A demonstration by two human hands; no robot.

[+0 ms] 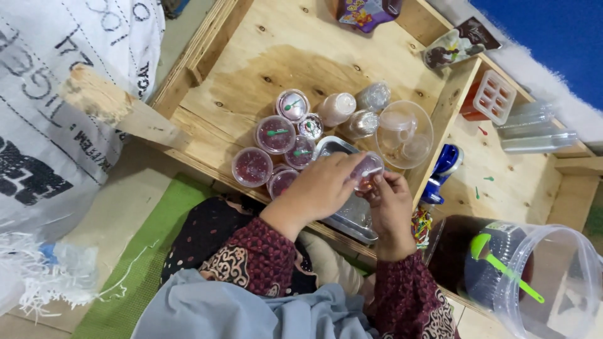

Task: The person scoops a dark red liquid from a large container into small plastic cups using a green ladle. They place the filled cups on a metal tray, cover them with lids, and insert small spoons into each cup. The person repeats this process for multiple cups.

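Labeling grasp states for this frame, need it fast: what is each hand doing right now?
Left hand: closed around a small lidded cup of red filling, over the metal tray.
Right hand: fingers pinching the same cup's edge.

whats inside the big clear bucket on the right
The clear bucket holds a green scoop standing in a dark red filling. Its cloudy wall blurs the rest, so whatever lies deeper cannot be seen.

Beyond your hands, the cluster of small clear lidded cups with red filling point(276, 147) and the clear plastic dome bowl point(405, 134) crowd the near edge of the plywood tray point(276, 44); its bare far half leaves you room to reach.
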